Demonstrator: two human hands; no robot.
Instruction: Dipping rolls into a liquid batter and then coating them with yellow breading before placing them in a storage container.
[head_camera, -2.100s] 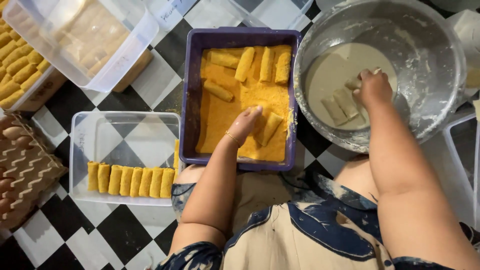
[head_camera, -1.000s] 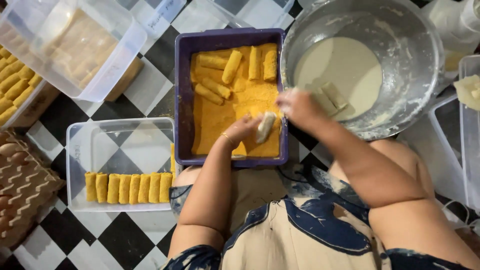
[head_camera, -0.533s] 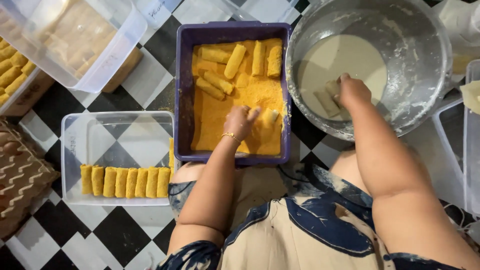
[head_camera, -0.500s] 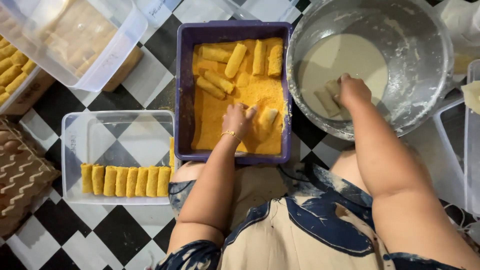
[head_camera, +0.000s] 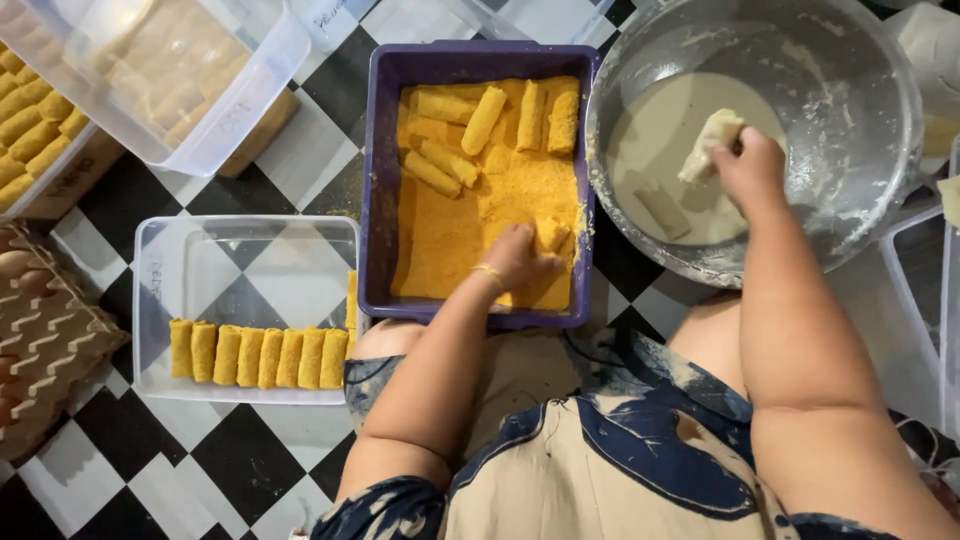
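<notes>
Two hands work at once in the head view: the left hand (head_camera: 515, 258) is curled around a crumb-covered roll (head_camera: 551, 235) in the purple tray (head_camera: 378, 180) of orange breadcrumbs, while the right hand (head_camera: 752, 165) pinches a pale, batter-wet roll (head_camera: 708, 145) just above the thin batter in the metal bowl (head_camera: 860, 120). Judging by this, the coating step is in hand: one roll being pressed into crumbs, another dipped and dripping. A next move would call for carrying the wet roll across the rim to the tray without dripping, and rolling it until fully covered. Several finished rolls lie along the tray's far edge, evenly orange. More coated rolls stand in a neat row in the clear box (head_camera: 160, 300) to the left of the tray.
</notes>
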